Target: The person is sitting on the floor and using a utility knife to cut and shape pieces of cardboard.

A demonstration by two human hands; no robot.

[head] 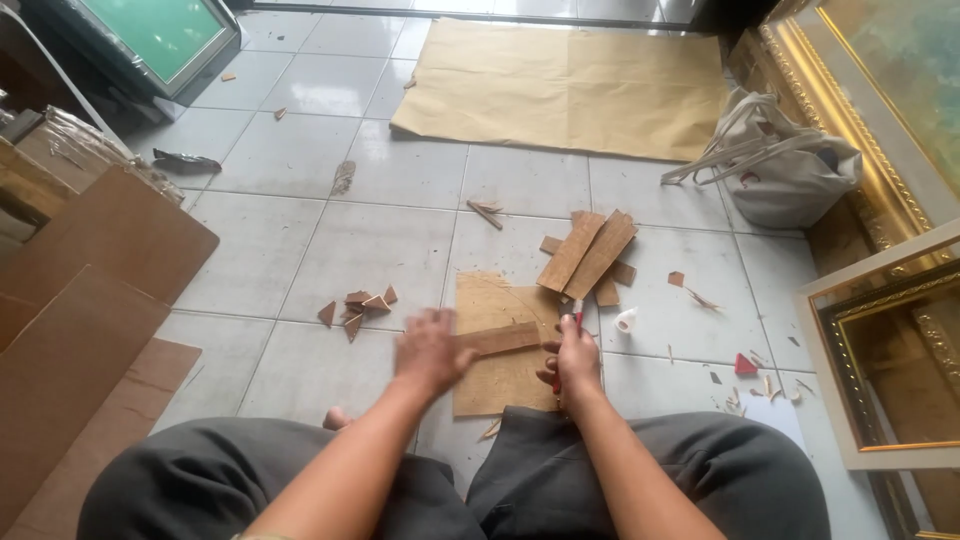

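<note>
Seated on a tiled floor (pixel 300 150), we press a brown strip (pixel 505 338) flat against a square backing board (pixel 490 385) while a red-handled cutter (pixel 570 320) meets the strip's right end.

The work looks to be somewhere in the middle. A small heap of triangular offcuts (pixel 358 303) lies at ten o'clock from the board, which suggests several cuts are already made. A loose stack of uncut strips (pixel 588 255) waits at one o'clock from the board, so more cutting seems to be left. Slivers and chips lie scattered across the tiles at three o'clock.

Our left hand (pixel 432 352) lies palm down, fingers spread and blurred, bearing on the left half of the strip and not closed around anything. Our right hand (pixel 575 362) is clamped in a fist on the cutter, wrist straight, the tool pointing away towards twelve o'clock. Both forearms run out from our knees and converge over the board, the hands a short gap apart.

A white tape roll (pixel 626 320) sits just beside the right hand at two o'clock. A large sheet of brown paper (pixel 570 85) lies at twelve o'clock, a grey cloth bag (pixel 790 175) at two, and gilt frames (pixel 880 330) stand at three.
</note>
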